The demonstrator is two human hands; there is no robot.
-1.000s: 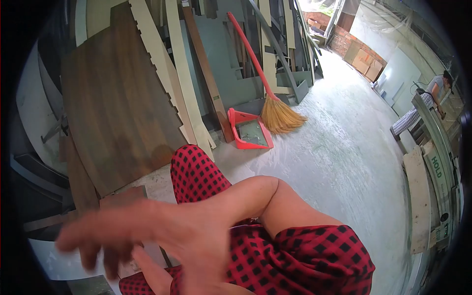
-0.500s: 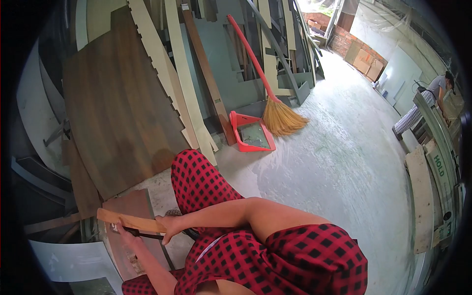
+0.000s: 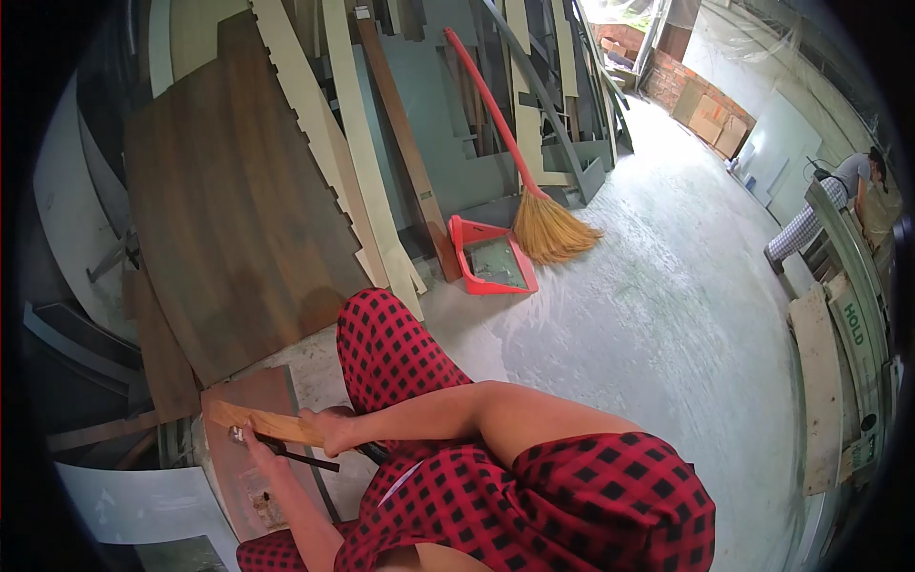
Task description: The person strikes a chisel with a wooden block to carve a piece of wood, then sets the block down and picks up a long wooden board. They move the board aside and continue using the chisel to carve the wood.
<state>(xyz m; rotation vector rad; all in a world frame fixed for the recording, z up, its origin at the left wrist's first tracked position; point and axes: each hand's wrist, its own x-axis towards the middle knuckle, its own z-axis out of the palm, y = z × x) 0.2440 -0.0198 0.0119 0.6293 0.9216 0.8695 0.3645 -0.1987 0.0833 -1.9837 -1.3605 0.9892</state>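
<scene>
A light-brown wooden strip (image 3: 224,414) lies slanting above a reddish-brown board (image 3: 272,384) at the lower left. My right hand (image 3: 329,431) is closed around the strip's near end. Against the strip's side, my left hand (image 3: 259,448) is closed on a slim black tool (image 3: 310,461) with a silvery end; its exact kind is not clear. The tool's dark length sticks out below my right hand. My knees, in red and black checked cloth, are bent close beside the board.
A red dustpan (image 3: 505,286) and straw broom (image 3: 553,229) stand ahead. Large panels and strips lean at the left, including a brown panel (image 3: 238,210). A white sheet (image 3: 143,500) lies lower left. Another person (image 3: 824,195) bends over stacked frames (image 3: 853,324) at the right.
The wooden strip has shifted slightly right and its far end has drawn back. The black tool now points further out past my right hand, and my left hand has moved a little right.
</scene>
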